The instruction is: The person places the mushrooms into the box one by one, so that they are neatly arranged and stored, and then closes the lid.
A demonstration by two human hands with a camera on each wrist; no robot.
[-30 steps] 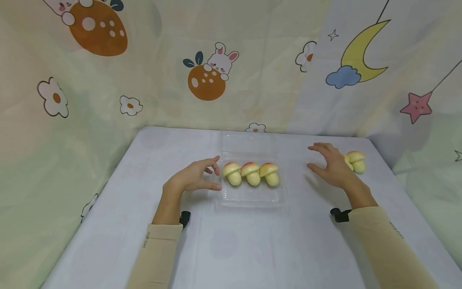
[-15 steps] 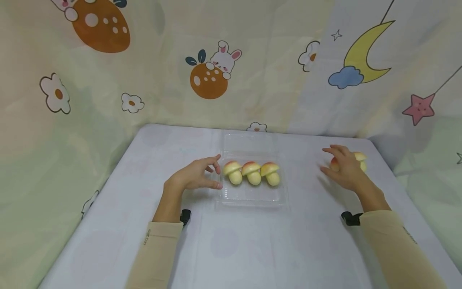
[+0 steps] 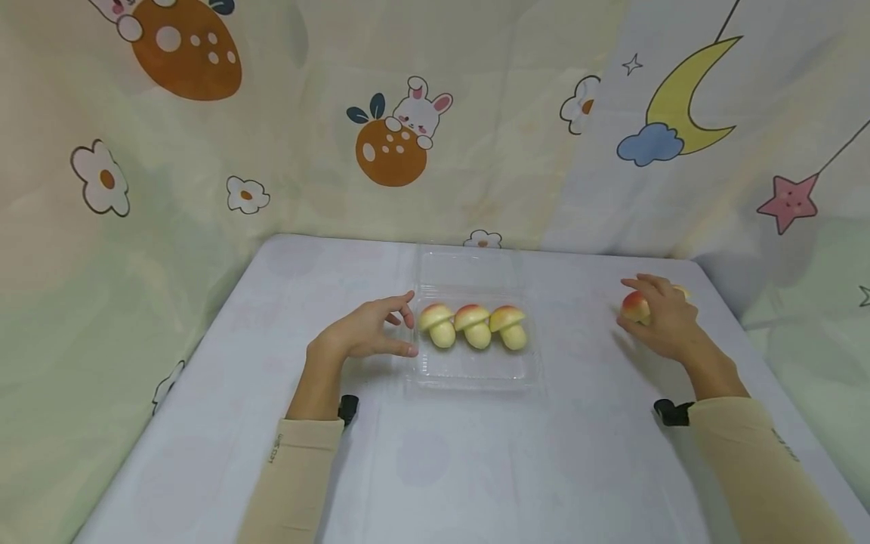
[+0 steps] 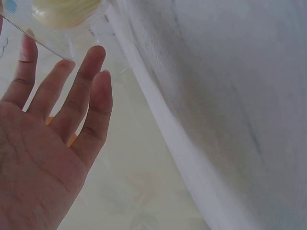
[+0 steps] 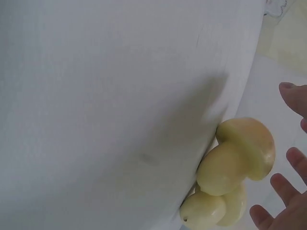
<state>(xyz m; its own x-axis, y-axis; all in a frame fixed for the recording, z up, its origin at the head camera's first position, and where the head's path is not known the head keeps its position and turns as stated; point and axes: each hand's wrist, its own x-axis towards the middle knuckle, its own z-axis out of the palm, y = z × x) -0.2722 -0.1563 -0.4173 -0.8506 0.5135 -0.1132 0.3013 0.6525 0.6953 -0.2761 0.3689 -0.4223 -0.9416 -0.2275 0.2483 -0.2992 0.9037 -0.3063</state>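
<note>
Three toy mushrooms, yellowish with red-tinged caps, lie in a row in a clear plastic clamshell box [image 3: 476,370]; the middle mushroom [image 3: 473,326] is between the other two. My left hand [image 3: 370,330] is at the box's left side, fingers spread and thumb apart; in the left wrist view a fingertip meets the clear rim. On the right, my right hand [image 3: 662,317] hovers over two more mushrooms, partly hiding them. One red-capped mushroom [image 3: 634,307] shows between its thumb and fingers. In the right wrist view, the fingers stand apart from the nearer mushroom [image 5: 240,155].
The box's lid [image 3: 469,268] lies folded back toward the far edge of the white-covered table [image 3: 442,461]. A printed cloth [image 3: 503,151] hangs behind the table and along its sides. Black wrist straps [image 3: 673,412] sit near the sleeve cuffs.
My right hand has moved right, over the mushrooms there, so that a red cap now shows between thumb and fingers. The left hand has stayed at the box.
</note>
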